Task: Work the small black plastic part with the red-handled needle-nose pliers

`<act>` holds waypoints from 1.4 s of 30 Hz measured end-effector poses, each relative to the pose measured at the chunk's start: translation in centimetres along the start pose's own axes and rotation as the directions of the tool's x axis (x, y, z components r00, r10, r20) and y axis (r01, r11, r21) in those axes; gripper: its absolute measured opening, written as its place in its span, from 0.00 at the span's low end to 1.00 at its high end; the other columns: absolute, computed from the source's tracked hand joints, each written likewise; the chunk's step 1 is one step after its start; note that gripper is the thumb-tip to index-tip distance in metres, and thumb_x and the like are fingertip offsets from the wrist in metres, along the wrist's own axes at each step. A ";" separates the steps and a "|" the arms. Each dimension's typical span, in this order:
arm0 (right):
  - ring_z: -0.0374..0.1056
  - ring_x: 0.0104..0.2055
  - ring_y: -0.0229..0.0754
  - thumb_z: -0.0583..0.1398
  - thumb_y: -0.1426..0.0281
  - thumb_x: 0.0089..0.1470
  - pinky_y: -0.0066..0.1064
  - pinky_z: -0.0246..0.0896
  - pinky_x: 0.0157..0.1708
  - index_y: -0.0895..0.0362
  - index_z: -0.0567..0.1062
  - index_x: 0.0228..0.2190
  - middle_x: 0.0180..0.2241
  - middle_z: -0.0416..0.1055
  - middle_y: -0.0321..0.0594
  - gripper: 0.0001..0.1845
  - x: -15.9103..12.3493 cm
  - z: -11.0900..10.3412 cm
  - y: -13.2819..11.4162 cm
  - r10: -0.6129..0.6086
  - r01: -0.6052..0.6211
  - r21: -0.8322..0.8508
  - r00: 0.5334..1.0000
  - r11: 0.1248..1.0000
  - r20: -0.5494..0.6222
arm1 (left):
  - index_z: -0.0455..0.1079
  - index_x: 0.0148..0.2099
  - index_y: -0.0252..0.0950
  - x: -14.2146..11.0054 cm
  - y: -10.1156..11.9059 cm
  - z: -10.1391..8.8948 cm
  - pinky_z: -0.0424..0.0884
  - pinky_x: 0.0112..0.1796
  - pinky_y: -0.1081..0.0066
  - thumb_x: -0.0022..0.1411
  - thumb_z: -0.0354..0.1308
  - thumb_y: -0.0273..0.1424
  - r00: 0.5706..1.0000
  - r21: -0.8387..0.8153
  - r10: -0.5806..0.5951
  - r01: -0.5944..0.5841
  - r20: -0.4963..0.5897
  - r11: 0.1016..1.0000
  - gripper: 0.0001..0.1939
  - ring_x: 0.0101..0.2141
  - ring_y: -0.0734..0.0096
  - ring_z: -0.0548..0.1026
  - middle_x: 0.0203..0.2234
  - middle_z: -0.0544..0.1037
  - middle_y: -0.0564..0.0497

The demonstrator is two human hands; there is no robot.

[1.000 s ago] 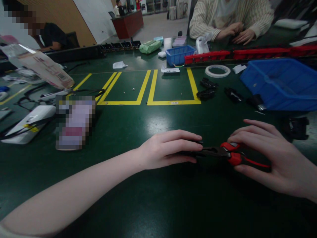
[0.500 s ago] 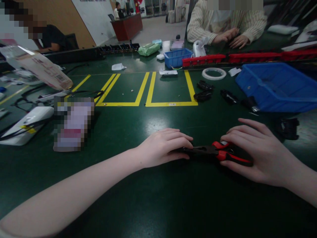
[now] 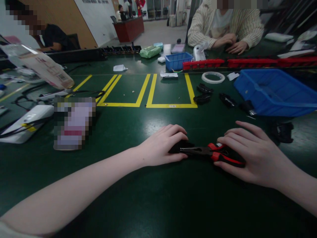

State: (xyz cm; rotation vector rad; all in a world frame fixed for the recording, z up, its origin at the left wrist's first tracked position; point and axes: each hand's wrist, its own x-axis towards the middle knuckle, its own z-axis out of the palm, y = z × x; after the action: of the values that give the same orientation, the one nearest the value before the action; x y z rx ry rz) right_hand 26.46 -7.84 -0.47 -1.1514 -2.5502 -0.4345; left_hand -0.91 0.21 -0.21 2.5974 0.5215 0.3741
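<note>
My right hand (image 3: 252, 153) is closed around the red-and-black handles of a pair of needle-nose pliers (image 3: 201, 151). Their dark jaws point left and reach the fingers of my left hand (image 3: 162, 145). Curled fingers there pinch a small black part (image 3: 175, 147), mostly hidden under them. The plier tips lie over or against this part; whether they grip it I cannot tell. Both hands are low over the dark green table (image 3: 158, 205). Right of my right hand lies a similar-looking black piece (image 3: 282, 131).
More black pieces (image 3: 226, 99) lie before a blue bin (image 3: 274, 84), near a tape roll (image 3: 213, 78). Yellow tape lines (image 3: 170, 105) mark the table. At left are a phone (image 3: 74, 125), a white box with cables (image 3: 29, 124) and a clear bottle (image 3: 47, 67). A person (image 3: 225, 26) sits opposite.
My right hand has moved left with the pliers. My left hand has shifted slightly left, its fingers more curled, and the black part and plier tips show more clearly.
</note>
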 end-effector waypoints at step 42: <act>0.72 0.38 0.49 0.64 0.57 0.48 0.54 0.58 0.53 0.54 0.69 0.42 0.36 0.74 0.40 0.22 -0.1 0.0 0.7 0.026 -0.025 0.059 1.000 0.998 -0.016 | 0.67 0.54 0.32 -0.1 -0.4 0.2 0.66 0.54 0.55 0.64 0.59 0.38 1.000 0.011 0.020 -0.020 0.000 1.000 0.20 0.55 0.55 0.66 0.56 0.67 0.38</act>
State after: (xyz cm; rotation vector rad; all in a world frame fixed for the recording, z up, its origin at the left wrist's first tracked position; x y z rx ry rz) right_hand 27.08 -7.45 -0.39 -1.1536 -2.5132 -0.3595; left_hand -1.02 0.46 -0.59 2.6146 0.4989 0.3790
